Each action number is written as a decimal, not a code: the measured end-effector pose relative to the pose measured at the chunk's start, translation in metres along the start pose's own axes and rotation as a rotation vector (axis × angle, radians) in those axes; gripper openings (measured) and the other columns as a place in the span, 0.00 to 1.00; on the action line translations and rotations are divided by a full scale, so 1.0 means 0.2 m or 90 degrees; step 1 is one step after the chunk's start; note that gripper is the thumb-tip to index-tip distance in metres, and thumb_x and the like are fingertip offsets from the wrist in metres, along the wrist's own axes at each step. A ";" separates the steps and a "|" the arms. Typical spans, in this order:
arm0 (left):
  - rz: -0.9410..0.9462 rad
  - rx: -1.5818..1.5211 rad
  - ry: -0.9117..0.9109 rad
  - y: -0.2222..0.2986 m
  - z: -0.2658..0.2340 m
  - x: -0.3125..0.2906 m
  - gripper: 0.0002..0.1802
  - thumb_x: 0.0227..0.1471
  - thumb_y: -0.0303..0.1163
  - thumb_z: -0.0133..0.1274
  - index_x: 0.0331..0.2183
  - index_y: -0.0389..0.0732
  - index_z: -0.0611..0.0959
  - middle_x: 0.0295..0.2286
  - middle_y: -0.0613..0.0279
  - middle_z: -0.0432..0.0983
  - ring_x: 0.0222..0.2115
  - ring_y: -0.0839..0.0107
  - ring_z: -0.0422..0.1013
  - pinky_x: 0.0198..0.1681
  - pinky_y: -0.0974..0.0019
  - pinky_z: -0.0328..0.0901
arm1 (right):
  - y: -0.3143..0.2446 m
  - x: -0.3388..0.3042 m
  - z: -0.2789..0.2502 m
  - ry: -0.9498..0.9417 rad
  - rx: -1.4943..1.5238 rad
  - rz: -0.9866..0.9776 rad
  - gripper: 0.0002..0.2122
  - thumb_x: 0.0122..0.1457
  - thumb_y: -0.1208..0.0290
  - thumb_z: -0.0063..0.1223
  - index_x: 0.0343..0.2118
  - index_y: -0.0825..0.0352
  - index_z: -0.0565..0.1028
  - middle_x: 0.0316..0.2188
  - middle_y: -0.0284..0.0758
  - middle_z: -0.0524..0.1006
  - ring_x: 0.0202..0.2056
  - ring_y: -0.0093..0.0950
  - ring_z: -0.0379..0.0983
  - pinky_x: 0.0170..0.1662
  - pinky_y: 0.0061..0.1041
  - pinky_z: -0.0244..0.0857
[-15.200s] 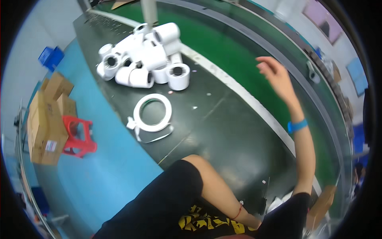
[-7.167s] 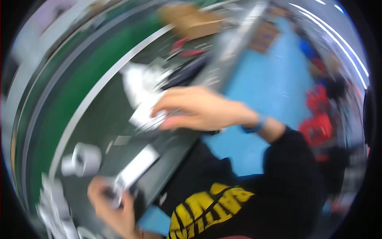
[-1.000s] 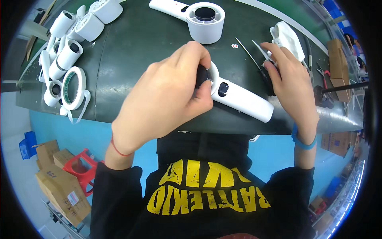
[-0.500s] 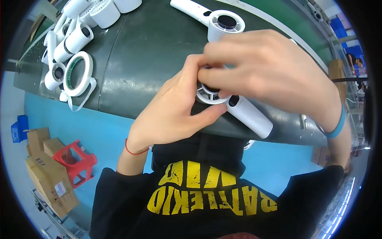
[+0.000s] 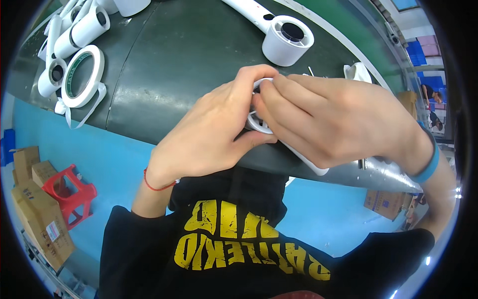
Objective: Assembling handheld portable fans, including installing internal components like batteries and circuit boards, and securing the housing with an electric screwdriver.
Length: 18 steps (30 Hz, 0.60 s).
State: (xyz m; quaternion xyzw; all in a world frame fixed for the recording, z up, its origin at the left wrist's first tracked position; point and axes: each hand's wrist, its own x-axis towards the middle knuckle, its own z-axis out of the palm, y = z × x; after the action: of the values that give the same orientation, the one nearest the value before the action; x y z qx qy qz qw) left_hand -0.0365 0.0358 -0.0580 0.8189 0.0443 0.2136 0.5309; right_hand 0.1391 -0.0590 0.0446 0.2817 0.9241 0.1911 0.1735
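A white handheld fan [image 5: 254, 122] is between my two hands near the front edge of the table. My left hand [image 5: 206, 130] curves around its round head, thumb on the near side and fingers on the far side. Over the fan's face, my right hand [image 5: 343, 117] has its fingers pressed together at the opening. Whatever those fingertips pinch is hidden. Most of the fan's handle is covered by the right hand, with just its white end showing below. Another white fan [image 5: 280, 51] lies beyond my hands, its dark round centre facing up.
Several white fans [image 5: 82, 37] are piled at the far left. Beside them lies a roll of white tape [image 5: 98, 67] with a loose strip over the edge of the green table [image 5: 164, 65]. A white crumpled item [image 5: 357, 73] sits far right. A red stool [image 5: 74, 193] and cardboard boxes [image 5: 40, 212] stand on the floor.
My right hand has come lower and now covers more of the fan's handle. Its fingers, blurred before, are bunched at the fan's face. The whole view has shifted slightly.
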 end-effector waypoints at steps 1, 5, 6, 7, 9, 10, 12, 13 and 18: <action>-0.011 -0.009 -0.019 0.00 -0.01 0.01 0.38 0.44 0.25 0.63 0.54 0.37 0.61 0.40 0.45 0.73 0.45 0.46 0.69 0.44 0.56 0.65 | 0.01 0.00 0.00 0.004 -0.004 -0.015 0.14 0.44 0.74 0.55 0.35 0.78 0.76 0.32 0.39 0.76 0.34 0.31 0.76 0.39 0.21 0.71; 0.005 -0.015 -0.022 0.03 0.00 0.01 0.39 0.43 0.24 0.64 0.54 0.38 0.62 0.41 0.45 0.73 0.45 0.45 0.69 0.45 0.55 0.65 | -0.01 -0.01 -0.03 -0.001 -0.031 -0.019 0.14 0.45 0.73 0.56 0.34 0.77 0.77 0.31 0.39 0.78 0.33 0.30 0.77 0.39 0.22 0.71; -0.020 -0.011 -0.024 0.04 0.00 0.00 0.39 0.43 0.24 0.63 0.54 0.38 0.62 0.41 0.45 0.73 0.45 0.45 0.69 0.45 0.55 0.65 | -0.04 0.00 -0.04 -0.019 -0.048 0.000 0.14 0.46 0.72 0.55 0.34 0.77 0.77 0.29 0.40 0.78 0.33 0.30 0.77 0.39 0.22 0.71; -0.038 -0.003 -0.023 0.05 -0.01 0.00 0.39 0.43 0.23 0.63 0.54 0.38 0.62 0.41 0.45 0.72 0.45 0.45 0.69 0.46 0.55 0.64 | -0.04 0.01 -0.07 -0.039 -0.063 -0.033 0.13 0.47 0.72 0.53 0.33 0.77 0.77 0.28 0.40 0.78 0.32 0.30 0.76 0.39 0.22 0.71; -0.053 -0.006 -0.037 0.06 -0.01 0.00 0.39 0.43 0.22 0.63 0.55 0.38 0.62 0.42 0.44 0.72 0.45 0.44 0.69 0.46 0.55 0.64 | -0.07 0.02 -0.05 -0.043 -0.045 -0.016 0.12 0.48 0.73 0.51 0.31 0.77 0.76 0.27 0.40 0.77 0.30 0.29 0.75 0.38 0.23 0.70; -0.071 -0.006 -0.047 0.05 0.00 0.00 0.39 0.42 0.22 0.62 0.55 0.38 0.62 0.43 0.44 0.72 0.45 0.43 0.69 0.46 0.55 0.64 | -0.07 0.01 -0.03 -0.063 -0.066 -0.003 0.12 0.48 0.73 0.51 0.31 0.77 0.76 0.27 0.40 0.77 0.30 0.29 0.75 0.38 0.23 0.70; -0.063 -0.015 -0.064 0.07 -0.02 0.01 0.39 0.42 0.22 0.62 0.55 0.38 0.62 0.43 0.44 0.72 0.45 0.43 0.69 0.46 0.55 0.64 | -0.07 0.01 -0.01 -0.002 -0.114 -0.044 0.11 0.48 0.72 0.52 0.29 0.77 0.76 0.26 0.38 0.76 0.29 0.29 0.74 0.35 0.24 0.69; -0.086 -0.027 -0.074 0.07 -0.02 0.00 0.39 0.42 0.22 0.63 0.55 0.38 0.62 0.43 0.43 0.72 0.45 0.43 0.69 0.46 0.55 0.64 | -0.06 0.01 0.00 -0.015 -0.128 -0.035 0.11 0.48 0.72 0.52 0.29 0.77 0.76 0.26 0.38 0.76 0.29 0.29 0.74 0.35 0.24 0.69; -0.091 0.006 -0.080 0.07 -0.03 0.00 0.41 0.41 0.22 0.64 0.55 0.38 0.62 0.43 0.43 0.73 0.44 0.42 0.70 0.45 0.54 0.64 | -0.02 -0.01 0.07 0.117 -0.122 -0.083 0.09 0.47 0.72 0.54 0.26 0.75 0.75 0.25 0.37 0.75 0.27 0.28 0.74 0.31 0.23 0.67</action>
State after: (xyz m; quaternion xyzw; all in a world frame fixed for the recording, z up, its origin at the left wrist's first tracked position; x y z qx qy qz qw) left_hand -0.0415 0.0354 -0.0424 0.8280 0.0703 0.1235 0.5424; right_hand 0.1453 -0.0606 0.0305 0.1846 0.9301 0.2916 0.1261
